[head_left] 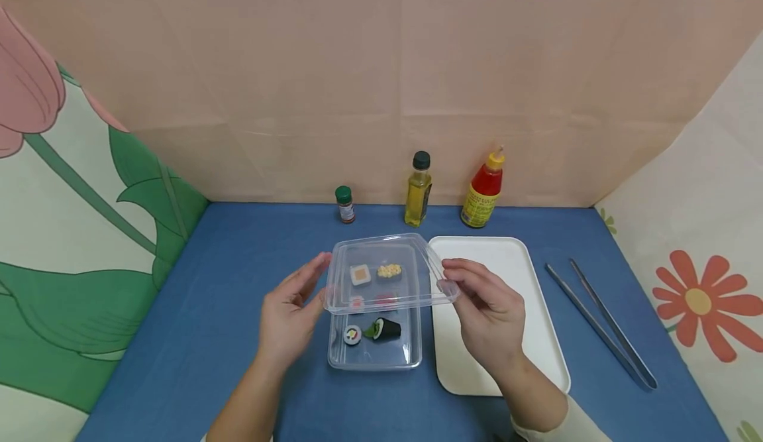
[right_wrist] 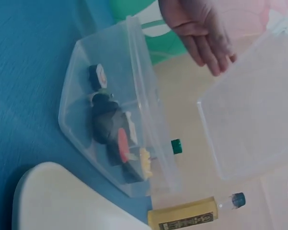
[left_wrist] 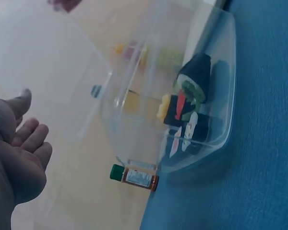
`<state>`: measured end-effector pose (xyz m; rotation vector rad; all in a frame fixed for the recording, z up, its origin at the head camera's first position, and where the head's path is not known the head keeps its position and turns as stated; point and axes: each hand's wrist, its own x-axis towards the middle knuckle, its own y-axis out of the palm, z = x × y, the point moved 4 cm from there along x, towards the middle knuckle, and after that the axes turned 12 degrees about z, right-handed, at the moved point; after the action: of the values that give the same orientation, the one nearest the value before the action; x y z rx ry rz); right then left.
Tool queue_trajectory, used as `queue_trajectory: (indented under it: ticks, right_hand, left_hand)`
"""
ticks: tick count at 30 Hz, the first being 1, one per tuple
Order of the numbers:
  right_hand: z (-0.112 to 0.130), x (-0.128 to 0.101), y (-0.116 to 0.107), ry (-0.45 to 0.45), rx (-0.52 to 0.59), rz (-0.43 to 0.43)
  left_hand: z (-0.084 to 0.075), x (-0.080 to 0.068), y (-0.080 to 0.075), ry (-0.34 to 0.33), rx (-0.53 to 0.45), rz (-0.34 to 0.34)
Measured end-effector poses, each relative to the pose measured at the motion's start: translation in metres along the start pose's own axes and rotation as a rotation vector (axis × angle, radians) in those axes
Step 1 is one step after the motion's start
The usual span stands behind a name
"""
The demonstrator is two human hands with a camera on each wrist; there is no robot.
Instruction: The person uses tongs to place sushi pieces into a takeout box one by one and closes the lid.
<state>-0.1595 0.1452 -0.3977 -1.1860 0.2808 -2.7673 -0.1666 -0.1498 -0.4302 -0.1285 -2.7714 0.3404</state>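
Note:
A clear plastic lid [head_left: 396, 266] is held tilted above a clear food container [head_left: 374, 357]. My right hand [head_left: 491, 309] pinches the lid's right edge between thumb and fingers; only a bit of it enters the right wrist view. My left hand [head_left: 292, 313] is at the lid's left edge, fingers fairly straight, thumb by the near corner; whether it bears any weight is unclear. Sushi pieces lie in the container: a dark hand roll [head_left: 384, 329], a round roll [head_left: 352, 334], a piece with yellow topping [head_left: 389, 270] and a pale square piece [head_left: 360, 274], the far ones seen through the lid.
A white tray [head_left: 477, 376] lies right of the container, with metal tongs [head_left: 602, 323] beyond it. Along the back stand a green-capped spice jar [head_left: 345, 205], an oil bottle [head_left: 418, 190] and a red sauce bottle [head_left: 483, 190]. Blue cloth [head_left: 208, 336] covers the table.

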Motion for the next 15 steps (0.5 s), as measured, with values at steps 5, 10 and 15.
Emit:
queue_trajectory:
  ticks: [5,10,15]
  right_hand:
    - [0.007,0.001,0.001,-0.006,0.040,0.023]
    - [0.011,0.002,0.000,-0.024,0.029,0.039]
    - [0.011,0.007,0.000,-0.060,0.020,0.054]
  left_hand:
    - [0.003,0.005,-0.003,0.039,0.009,-0.066]
    - [-0.002,0.006,-0.004,0.118,0.002,-0.086]
    - [-0.004,0.006,-0.005,0.101,-0.038,-0.094]
